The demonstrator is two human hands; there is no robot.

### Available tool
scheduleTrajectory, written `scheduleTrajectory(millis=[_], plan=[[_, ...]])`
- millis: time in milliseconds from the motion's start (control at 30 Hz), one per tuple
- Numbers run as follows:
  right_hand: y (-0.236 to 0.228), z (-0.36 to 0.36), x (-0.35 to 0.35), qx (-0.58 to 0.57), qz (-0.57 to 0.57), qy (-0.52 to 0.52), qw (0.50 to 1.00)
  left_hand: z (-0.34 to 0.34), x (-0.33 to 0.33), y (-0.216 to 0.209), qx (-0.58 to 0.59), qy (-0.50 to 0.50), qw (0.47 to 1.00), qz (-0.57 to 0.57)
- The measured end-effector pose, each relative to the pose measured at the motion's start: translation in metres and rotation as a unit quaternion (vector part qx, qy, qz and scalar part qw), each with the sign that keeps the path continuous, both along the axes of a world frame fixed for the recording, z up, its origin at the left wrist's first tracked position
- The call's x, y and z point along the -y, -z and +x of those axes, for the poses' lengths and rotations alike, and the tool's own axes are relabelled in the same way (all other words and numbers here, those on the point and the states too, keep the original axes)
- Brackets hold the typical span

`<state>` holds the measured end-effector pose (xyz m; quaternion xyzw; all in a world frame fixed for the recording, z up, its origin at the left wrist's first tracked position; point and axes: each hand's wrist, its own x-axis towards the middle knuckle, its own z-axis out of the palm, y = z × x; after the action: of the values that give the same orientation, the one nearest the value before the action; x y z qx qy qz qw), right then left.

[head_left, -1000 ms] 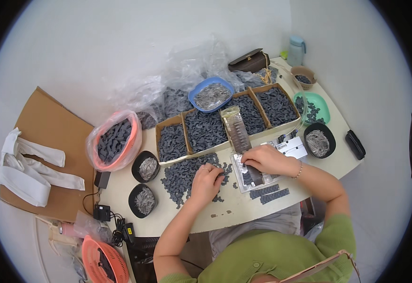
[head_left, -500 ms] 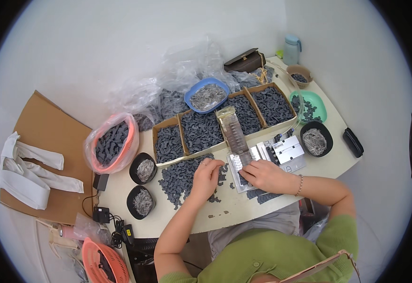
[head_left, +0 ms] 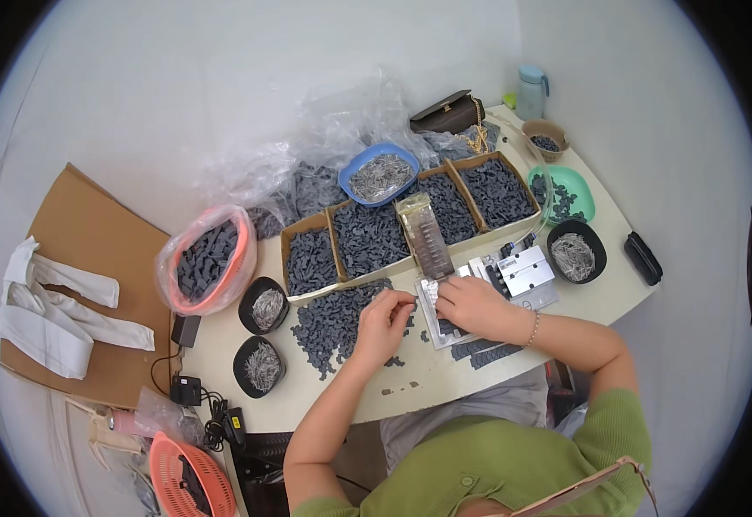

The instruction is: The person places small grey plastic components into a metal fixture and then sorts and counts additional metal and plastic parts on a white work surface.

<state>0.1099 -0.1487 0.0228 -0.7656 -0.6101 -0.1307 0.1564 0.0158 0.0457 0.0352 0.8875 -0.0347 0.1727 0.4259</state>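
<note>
My left hand (head_left: 384,326) hovers at the right edge of a loose pile of small dark grey plastic parts (head_left: 333,327), its thumb and fingertips pinched together. Whatever is in that pinch is too small to make out. Beside it, my right hand (head_left: 479,308) rests on a silvery metal jig (head_left: 429,312), fingers curled down over its slots. Those fingertips hide what they grip. A few dark parts sit in the jig below the hand. From its far end a clear ridged plastic tray (head_left: 428,237) leans toward the cardboard box. A metal clamp block (head_left: 527,274) is mounted at its right.
Behind stands a divided cardboard box (head_left: 352,283) full of dark parts, with a blue basin (head_left: 342,183) of metal pins on it. Black bowls (head_left: 247,379) of pins flank the work. A green tray (head_left: 584,183), a pink basket (head_left: 249,258) and strips of dark parts (head_left: 492,355) lie around.
My right hand has shifted slightly up and left along the jig, toward the clear tray. My left hand has moved slightly right, still pinched.
</note>
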Motion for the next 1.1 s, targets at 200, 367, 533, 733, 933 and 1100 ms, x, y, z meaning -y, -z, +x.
scheduleTrajectory(millis=[200, 367, 533, 733, 933, 1100], plan=[[-0.003, -0.027, 0.015, 0.047, 0.008, 0.015, 0.999, 0.012, 0.019, 0.014, 0.049, 0.024, 0.998, 0.024], [-0.005, -0.016, 0.029, -0.136, 0.061, 0.02, 0.989, 0.015, 0.031, 0.023, 0.09, 0.04, 0.975, 0.199], [-0.016, 0.011, 0.026, -0.216, 0.081, 0.04, 0.972, -0.006, 0.04, 0.024, 0.141, 0.07, 0.905, 0.396], [-0.002, 0.029, -0.035, -0.097, 0.075, -0.043, 0.992, -0.023, 0.058, 0.026, 0.134, 0.028, 0.85, 0.508], [0.004, 0.032, -0.083, 0.064, -0.063, -0.093, 0.992, -0.023, 0.027, 0.012, 0.089, 0.031, 0.94, 0.328], [-0.011, 0.033, -0.072, -0.03, -0.019, -0.063, 0.997, -0.004, -0.018, 0.01, 0.058, -0.068, 0.942, 0.323]])
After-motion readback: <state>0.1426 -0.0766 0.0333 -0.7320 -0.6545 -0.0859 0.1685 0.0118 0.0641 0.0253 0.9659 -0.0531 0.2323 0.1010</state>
